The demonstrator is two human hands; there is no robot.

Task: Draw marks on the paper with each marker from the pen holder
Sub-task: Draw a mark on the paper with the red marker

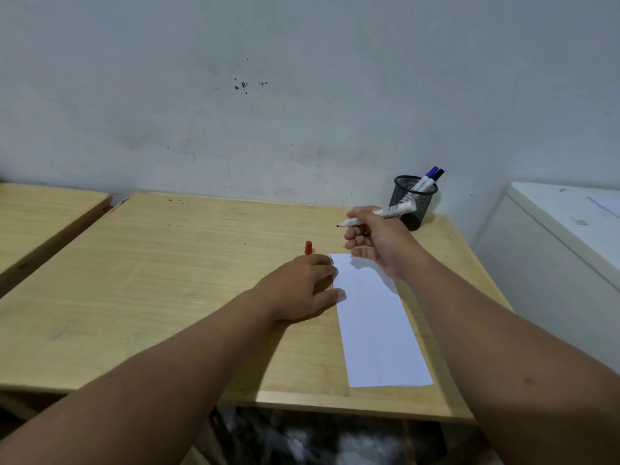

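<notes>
A long white strip of paper (377,325) lies on the wooden table (161,280), running toward the front edge. My right hand (375,241) hovers above the paper's far end, gripping an uncapped white marker (391,212) whose tip points left. The marker's red cap (308,247) stands upright on the table just beyond my left hand (302,286), which rests flat by the paper's left edge with the thumb on the sheet. A black mesh pen holder (411,201) at the back right holds two markers, one with a blue cap (431,171) and one with a dark cap.
A second wooden table (43,209) stands to the left with a gap between. A white cabinet (550,250) stands close on the right. A grey wall runs right behind the table. Dark clutter shows below the front edge.
</notes>
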